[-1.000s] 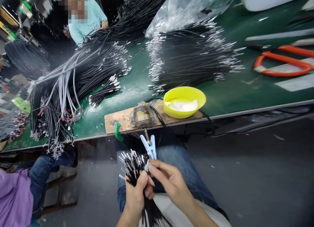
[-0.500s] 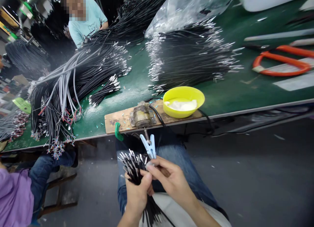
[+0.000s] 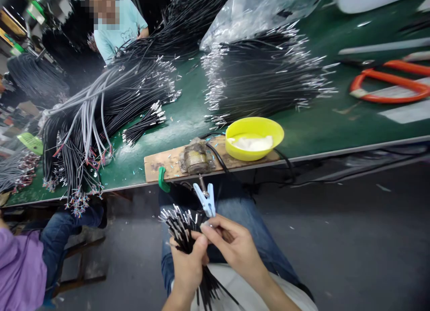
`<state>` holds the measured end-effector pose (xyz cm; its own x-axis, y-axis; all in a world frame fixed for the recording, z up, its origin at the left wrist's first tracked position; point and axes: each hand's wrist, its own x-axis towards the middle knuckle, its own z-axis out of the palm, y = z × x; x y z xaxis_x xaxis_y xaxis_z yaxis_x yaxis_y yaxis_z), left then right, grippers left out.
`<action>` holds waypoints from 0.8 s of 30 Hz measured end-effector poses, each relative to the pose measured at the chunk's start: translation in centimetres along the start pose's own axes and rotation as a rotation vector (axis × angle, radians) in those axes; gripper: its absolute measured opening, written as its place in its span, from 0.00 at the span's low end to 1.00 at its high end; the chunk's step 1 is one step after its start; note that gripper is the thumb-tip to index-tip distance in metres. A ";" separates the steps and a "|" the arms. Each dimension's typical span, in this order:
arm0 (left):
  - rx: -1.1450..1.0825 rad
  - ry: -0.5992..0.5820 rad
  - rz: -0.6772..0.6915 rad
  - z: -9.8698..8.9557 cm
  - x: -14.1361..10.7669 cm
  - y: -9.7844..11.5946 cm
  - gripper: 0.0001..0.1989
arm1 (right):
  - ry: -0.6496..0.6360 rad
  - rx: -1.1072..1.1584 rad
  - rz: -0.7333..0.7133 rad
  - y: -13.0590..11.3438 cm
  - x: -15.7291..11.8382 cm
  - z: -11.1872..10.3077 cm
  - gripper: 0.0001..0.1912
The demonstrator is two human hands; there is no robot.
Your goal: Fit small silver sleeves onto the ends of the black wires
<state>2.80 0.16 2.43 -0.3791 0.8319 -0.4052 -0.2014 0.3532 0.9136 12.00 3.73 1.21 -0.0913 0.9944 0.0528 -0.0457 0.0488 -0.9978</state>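
Observation:
A bundle of short black cables [image 3: 183, 232] with stripped, silvery ends is gripped in my left hand [image 3: 187, 266], ends pointing up and tails hanging below. My right hand [image 3: 235, 241] is closed in a pinch beside it, thumb against fingers, on what looks like one black cable; the fingers mostly hide it. Just above those fingertips is a light blue clothespin [image 3: 207, 202], fixed on the shaft of a small, grimy motor [image 3: 195, 159]. The motor is mounted on a wooden board [image 3: 157, 167] at the table edge.
A yellow bowl [image 3: 254, 154] with white material stands on the board, near a green clamp [image 3: 163, 180]. Black cable piles [image 3: 262, 78] and grey cables [image 3: 94, 96] cover the green table [image 3: 319, 132]. Orange-handled scissors [image 3: 386, 96] lie right. Another person [image 3: 117, 33] sits across; someone in purple [image 3: 20, 262] sits left.
The view has shifted very slightly. Both hands keep their holds near the clothespin; the bundle's tips have tilted a little to the left.

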 end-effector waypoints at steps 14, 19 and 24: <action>-0.195 -0.024 -0.123 -0.1 0.2 1.0 0.22 | -0.027 -0.013 -0.076 -0.5 0.0 0.0 0.16; -0.247 -0.079 -0.123 -0.1 -0.1 0.8 0.22 | -0.154 0.400 0.217 -0.5 -0.3 0.2 0.17; -0.277 -0.228 -0.174 -0.6 -0.2 0.8 0.23 | -0.228 0.802 0.519 -0.6 -0.1 0.6 0.19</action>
<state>2.17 -0.01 3.24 -0.1138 0.8547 -0.5064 -0.4927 0.3941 0.7759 11.50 3.53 1.87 -0.4772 0.8283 -0.2935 -0.5999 -0.5511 -0.5800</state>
